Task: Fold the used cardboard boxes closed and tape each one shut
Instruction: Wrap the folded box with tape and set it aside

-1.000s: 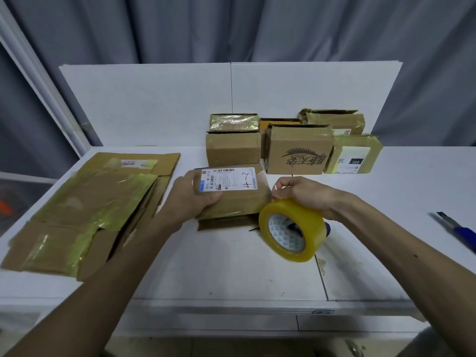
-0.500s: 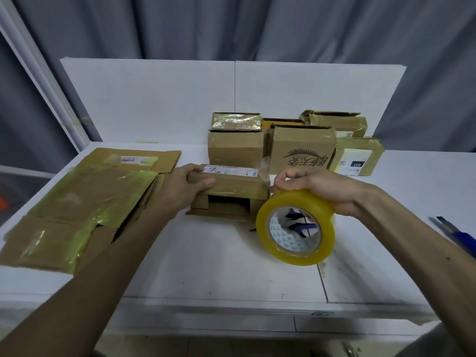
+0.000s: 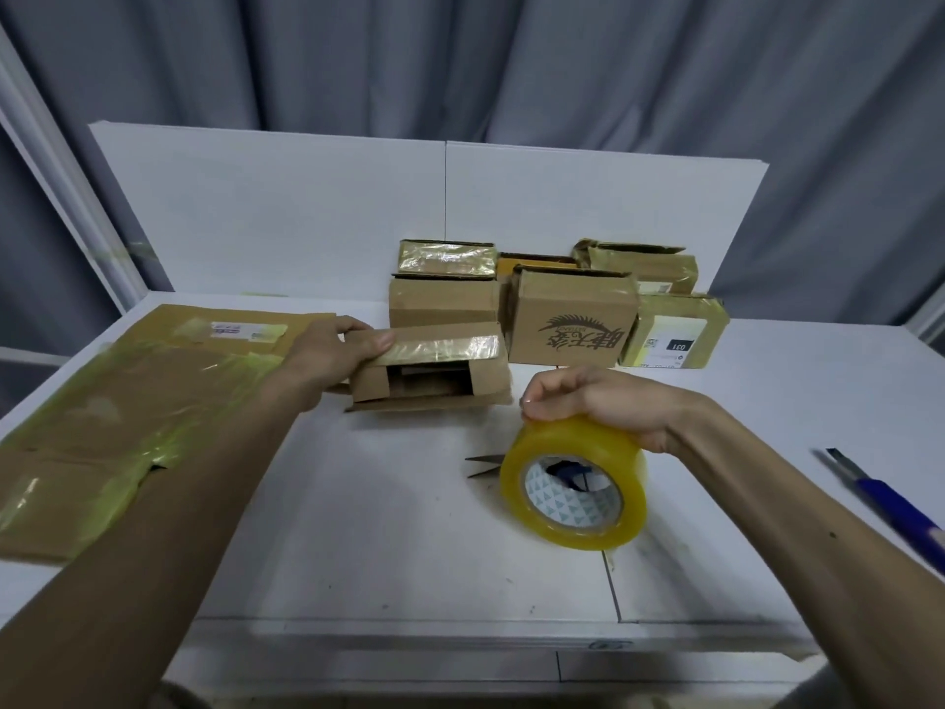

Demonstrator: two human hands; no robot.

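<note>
Since a second ago the cardboard box (image 3: 434, 373) has been tipped back, so its white label is out of sight and its open end now faces the person. The tape roll (image 3: 572, 496) has come away from the box toward the right, uncovering the blades of the scissors (image 3: 479, 465) on the table (image 3: 332, 529).

The box lies on the table just in front of the stacked boxes (image 3: 575, 319), its left end inside the left hand (image 3: 332, 353). That hand grips it: the thumb (image 3: 381, 342) lies flat along the taped top flap, and the other fingers go round the far side, hidden. The side flaps stand ajar (it is dim inside; what it holds I cannot make out).

The right hand (image 3: 578, 401) is near the box's right corner, not touching it. Its fingers are curled down over the top of the roll and clamp it, the roll on edge with its hole toward the camera. Whether its lower rim rests on the table I cannot tell. Something blue, seemingly the scissors' handles, shows through the hole.

Counted: one box in hand, six stacked boxes against the white backboard (image 3: 281, 222), one roll, one pair of scissors, one blue-handled knife (image 3: 882, 496) at the right edge, and one pile of flattened cardboard (image 3: 128, 401) on the left, its sheets too overlapped to count.
</note>
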